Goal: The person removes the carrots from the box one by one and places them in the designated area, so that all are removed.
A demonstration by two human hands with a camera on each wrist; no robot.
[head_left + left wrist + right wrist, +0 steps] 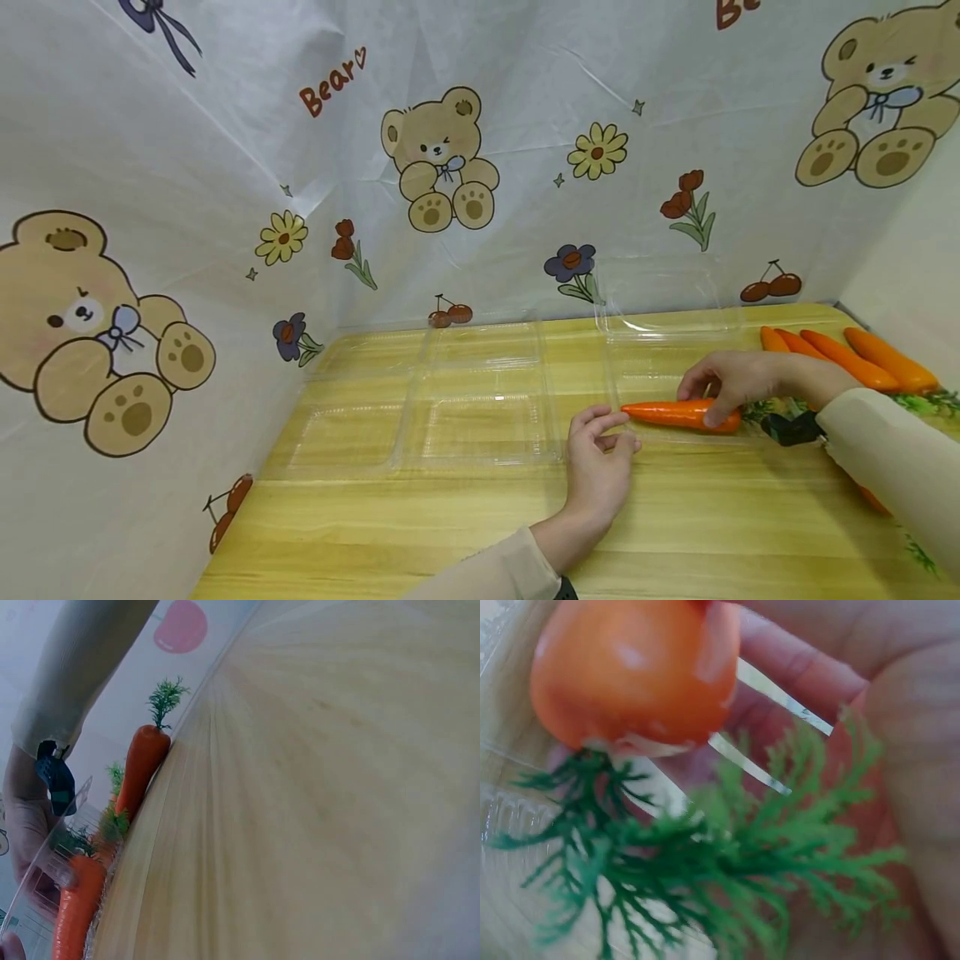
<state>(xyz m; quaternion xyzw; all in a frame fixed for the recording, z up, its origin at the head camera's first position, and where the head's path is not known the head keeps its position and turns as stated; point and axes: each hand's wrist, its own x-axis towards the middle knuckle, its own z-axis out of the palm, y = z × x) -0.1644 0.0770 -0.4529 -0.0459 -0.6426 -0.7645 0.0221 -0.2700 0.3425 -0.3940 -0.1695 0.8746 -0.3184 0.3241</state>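
An orange toy carrot (663, 413) lies sideways over the right clear plastic container (611, 375), its tip pointing left. My right hand (738, 385) grips its thick end between thumb and fingers. The carrot's green leaves (705, 862) spread below the palm in the right wrist view. At the container's near left corner is my left hand (600, 467), with bent fingers and thumb about the rim, close to the carrot's tip. The thin clear rim is hard to make out between the fingers. The container's lid (667, 304) stands raised at the back.
More toy carrots (888, 360) lie at the right, and another carrot (144, 761) is partly hidden by the right forearm in the head view. Two more clear containers (483, 458) stand at the middle and left. A bear-print sheet (517, 275) hangs behind the wooden table (465, 517).
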